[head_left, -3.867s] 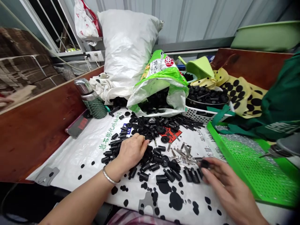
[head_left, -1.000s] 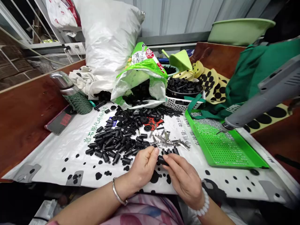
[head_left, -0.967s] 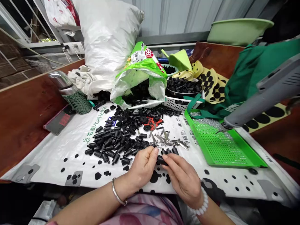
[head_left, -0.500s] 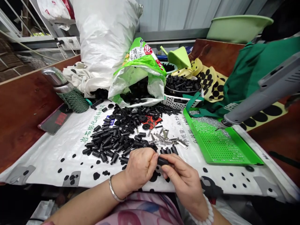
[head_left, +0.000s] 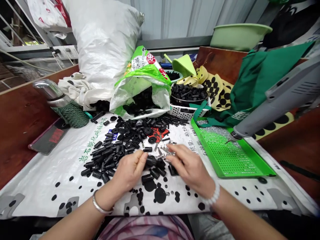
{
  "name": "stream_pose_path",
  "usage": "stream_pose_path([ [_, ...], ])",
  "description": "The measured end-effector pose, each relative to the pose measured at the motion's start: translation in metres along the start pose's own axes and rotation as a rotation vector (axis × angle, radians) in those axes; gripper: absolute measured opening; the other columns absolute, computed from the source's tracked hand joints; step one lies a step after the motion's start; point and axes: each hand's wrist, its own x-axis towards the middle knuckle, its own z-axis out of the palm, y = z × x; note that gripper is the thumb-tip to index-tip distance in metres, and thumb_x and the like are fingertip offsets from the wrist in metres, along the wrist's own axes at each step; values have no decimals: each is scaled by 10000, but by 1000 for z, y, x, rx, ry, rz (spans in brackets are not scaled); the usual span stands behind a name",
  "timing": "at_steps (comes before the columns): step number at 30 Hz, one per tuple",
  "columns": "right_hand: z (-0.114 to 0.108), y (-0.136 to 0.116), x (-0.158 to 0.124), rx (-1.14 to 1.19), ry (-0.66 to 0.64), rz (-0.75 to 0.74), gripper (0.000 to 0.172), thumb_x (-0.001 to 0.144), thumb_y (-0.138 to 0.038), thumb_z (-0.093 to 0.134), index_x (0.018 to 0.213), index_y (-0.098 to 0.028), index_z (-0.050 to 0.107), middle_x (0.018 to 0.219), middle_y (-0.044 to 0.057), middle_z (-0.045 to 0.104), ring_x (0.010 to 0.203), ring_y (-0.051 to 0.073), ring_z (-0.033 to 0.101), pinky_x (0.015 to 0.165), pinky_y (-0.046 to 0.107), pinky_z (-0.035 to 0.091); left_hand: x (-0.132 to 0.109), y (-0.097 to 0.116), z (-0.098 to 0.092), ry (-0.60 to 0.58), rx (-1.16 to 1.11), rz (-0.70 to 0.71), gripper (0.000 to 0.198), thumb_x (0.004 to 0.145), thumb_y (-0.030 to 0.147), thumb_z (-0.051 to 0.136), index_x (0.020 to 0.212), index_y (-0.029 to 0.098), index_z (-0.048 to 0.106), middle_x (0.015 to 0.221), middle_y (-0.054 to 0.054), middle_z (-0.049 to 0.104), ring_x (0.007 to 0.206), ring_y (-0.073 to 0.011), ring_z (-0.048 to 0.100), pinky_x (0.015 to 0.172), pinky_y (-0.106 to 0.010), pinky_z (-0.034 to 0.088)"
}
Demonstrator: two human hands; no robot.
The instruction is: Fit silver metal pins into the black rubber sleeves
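My left hand (head_left: pixel 131 169) is closed in a fist over the front of a heap of black plastic parts (head_left: pixel 115 150). A black plastic cylinder (head_left: pixel 151 161) sticks out past its thumb. To the right, my right hand (head_left: pixel 191 168) reaches forward with thumb and fingers apart, slightly blurred. Its fingertips are at the small flat metal pieces (head_left: pixel 163 150), and I see nothing gripped between them. Several ribbed black cylinders (head_left: pixel 155 172) lie on the white sheet between the hands.
A grey electric screwdriver (head_left: pixel 270 103) hangs over a green perforated tray (head_left: pixel 240 166) of small silvery parts at right. Behind the heap stand an open green-and-white bag (head_left: pixel 115 100) and a white basket (head_left: pixel 183 112). A flask (head_left: pixel 67 110) and phone (head_left: pixel 50 136) are at left.
My right hand has let go of the black cylinder and moved forward to the metal pieces, its fingers opening. My left hand keeps the cylinder and has shifted left. The camera view has shifted slightly.
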Motion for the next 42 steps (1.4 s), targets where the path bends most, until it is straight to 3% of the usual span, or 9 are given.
stream_pose_path([
  [3,-11,27,47,-494,-179,206,305,905,-336,401,1078,-169,589,965,78,632,848,181,598,729,306,469,10,-14,-20,-42,254,-86,318,900,357,273,639,206,373,532,29,436,502,-136,455,508,-242,265],
  [7,-3,71,98,-629,-239,327,243,881,-293,457,935,-133,631,958,116,624,894,226,593,770,356,448,19,-23,-37,-77,453,-143,312,901,362,267,661,211,398,537,16,488,529,-166,517,508,-248,267],
  [10,12,94,115,-669,-287,389,225,869,-290,505,996,-128,594,1019,94,604,914,205,588,783,378,473,27,-21,-42,-68,515,-126,332,906,373,256,669,210,423,541,9,514,541,-172,541,507,-247,279],
  [14,21,105,116,-685,-336,409,300,868,-297,517,1132,-153,516,1129,75,553,941,187,577,785,391,493,55,-8,-36,-63,528,-1,324,898,402,292,729,211,491,610,-6,585,605,-181,580,519,-246,311],
  [20,7,106,101,-645,-348,412,275,873,-298,509,1113,-165,531,1127,70,556,937,180,577,788,382,492,117,18,-6,-96,488,156,225,853,360,425,825,192,572,844,-48,649,817,-205,610,675,-275,423],
  [28,-13,82,56,-429,-169,395,193,861,-195,456,1027,-157,547,788,68,663,747,204,622,653,314,448,162,28,37,-134,330,157,134,763,189,538,819,116,637,898,-141,627,894,-264,607,786,-347,443],
  [32,-16,73,31,-265,-78,349,210,797,-93,496,973,-157,591,888,76,666,823,190,618,699,302,462,159,29,32,-137,145,109,185,749,186,548,912,152,628,903,-104,642,912,-248,605,787,-333,451],
  [38,-14,52,7,-24,44,238,181,855,-207,486,964,-172,627,852,38,641,697,128,616,657,268,504,113,38,6,-270,-260,4,283,873,317,365,1023,149,536,704,-40,654,521,-121,612,465,-215,464],
  [42,-6,32,-1,58,128,63,210,861,-168,460,987,-179,627,837,55,624,756,156,604,665,295,505,75,38,5,-312,-914,-209,275,787,405,539,883,150,501,644,-8,623,438,-78,559,413,-172,429],
])
